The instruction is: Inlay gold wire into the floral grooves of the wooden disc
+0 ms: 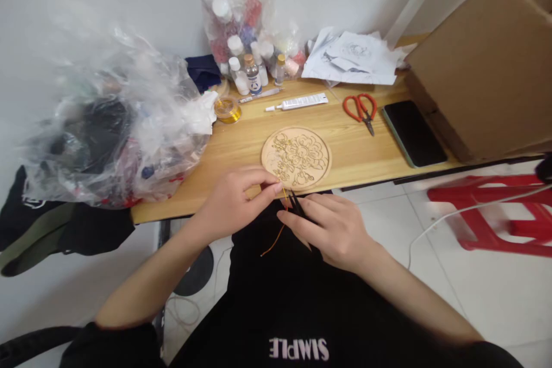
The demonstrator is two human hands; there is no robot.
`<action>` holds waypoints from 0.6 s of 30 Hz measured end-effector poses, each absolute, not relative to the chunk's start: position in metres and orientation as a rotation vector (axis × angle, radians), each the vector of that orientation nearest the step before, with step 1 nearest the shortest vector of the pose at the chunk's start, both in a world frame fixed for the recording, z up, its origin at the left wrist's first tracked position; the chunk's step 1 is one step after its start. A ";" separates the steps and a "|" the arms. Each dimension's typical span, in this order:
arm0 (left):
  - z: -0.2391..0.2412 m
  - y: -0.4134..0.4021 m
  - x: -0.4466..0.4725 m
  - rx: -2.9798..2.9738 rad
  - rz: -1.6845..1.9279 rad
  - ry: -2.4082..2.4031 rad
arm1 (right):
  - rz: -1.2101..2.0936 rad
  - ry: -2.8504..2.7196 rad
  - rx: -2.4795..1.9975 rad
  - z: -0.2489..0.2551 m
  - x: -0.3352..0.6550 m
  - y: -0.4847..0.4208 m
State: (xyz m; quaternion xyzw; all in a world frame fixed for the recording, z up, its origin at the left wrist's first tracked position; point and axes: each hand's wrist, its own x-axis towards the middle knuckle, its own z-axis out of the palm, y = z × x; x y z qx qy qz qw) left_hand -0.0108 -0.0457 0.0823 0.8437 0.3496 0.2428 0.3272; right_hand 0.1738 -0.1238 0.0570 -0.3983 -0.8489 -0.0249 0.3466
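My left hand [241, 198] is closed, its thumb and forefinger pinching a thin gold wire [276, 237] at the table's front edge. The wire's loose end hangs curved over my dark shirt. In my right hand [336, 229] is a pair of black tweezers [296, 205], tips pointing up beside the wire; I cannot tell whether the tips touch it. Just beyond both hands lies a round tan board [325, 169] with a flower pattern, partly outlined in gold. Farther back on the left rests a spool of gold wire [227, 110].
On the wooden table [235, 152] lie a white tube [304, 102], red-handled pliers [365, 114] and a phone [414, 133]. Bottles [253, 76] and papers [351, 57] stand along the wall. Plastic bags [159, 109] bulk at left, a cardboard box [483, 63] at right. A red stool [483, 213] stands below.
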 end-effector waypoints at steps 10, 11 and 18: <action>0.084 -0.101 0.001 1.963 1.066 0.994 | 0.613 -1.542 -1.215 0.070 0.159 -0.165; 0.084 -0.104 0.003 1.966 1.100 0.999 | 0.687 -1.520 -1.207 0.071 0.158 -0.166; 0.081 -0.114 0.009 2.129 1.208 0.958 | 0.969 -1.375 -1.159 0.069 0.156 -0.174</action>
